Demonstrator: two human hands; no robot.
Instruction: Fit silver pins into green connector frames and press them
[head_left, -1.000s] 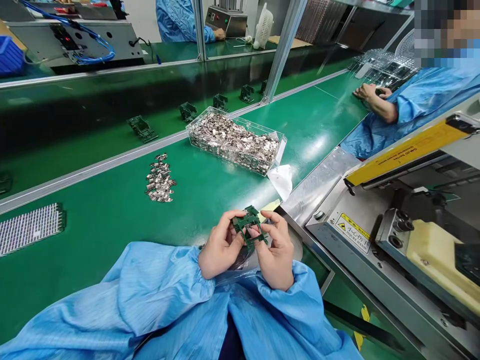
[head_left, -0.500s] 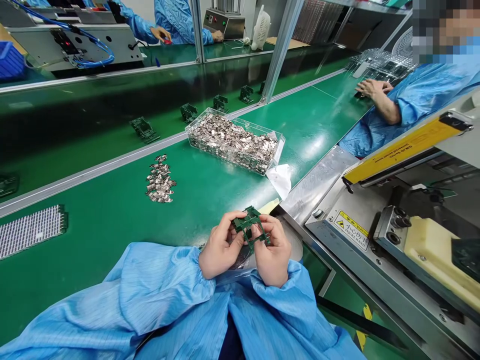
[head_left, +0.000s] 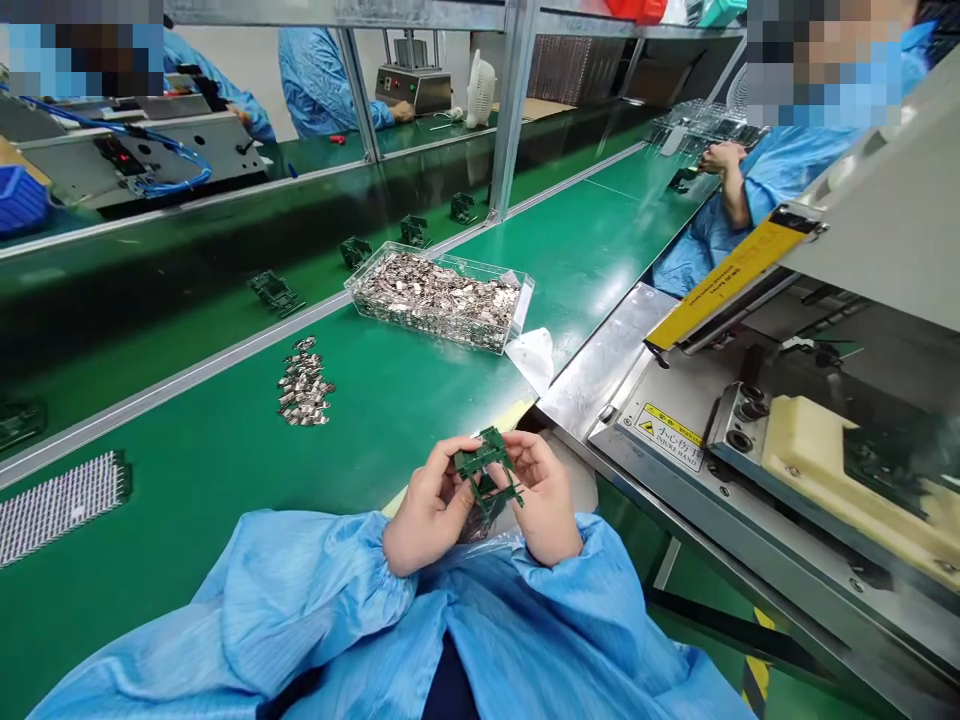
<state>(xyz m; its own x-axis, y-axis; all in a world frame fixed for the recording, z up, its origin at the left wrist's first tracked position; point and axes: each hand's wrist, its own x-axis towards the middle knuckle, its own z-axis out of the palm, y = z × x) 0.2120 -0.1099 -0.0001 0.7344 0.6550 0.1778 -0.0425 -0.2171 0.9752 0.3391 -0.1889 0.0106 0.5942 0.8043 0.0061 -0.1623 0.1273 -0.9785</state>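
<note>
A dark green plastic frame (head_left: 484, 462) with open gaps and thin prongs is held up before my body, past the table's near edge. My left hand (head_left: 426, 510) pinches its left side between thumb and fingers. On the other side, the fingers of my right hand (head_left: 546, 500) are curled around the frame's right edge, and the thumb reaches behind it. Left of the hands, a small pile of silvery metal pieces (head_left: 304, 385) lies on the green table. Farther back, a clear plastic box (head_left: 439, 300) is heaped with similar pieces.
A machine with a yellow sensor bar (head_left: 731, 280) and warning label (head_left: 667, 436) stands close on my right. Several green frames (head_left: 276, 292) rest on the strip beyond the metal rail (head_left: 172, 388). A striped block (head_left: 64, 505) lies left. A co-worker's hand (head_left: 724, 157) is at far right.
My view has tilted up and shifted slightly. My right thumb has drawn back from the front of the green frame, and the fingers have loosened somewhat. Both hands remain on it.
</note>
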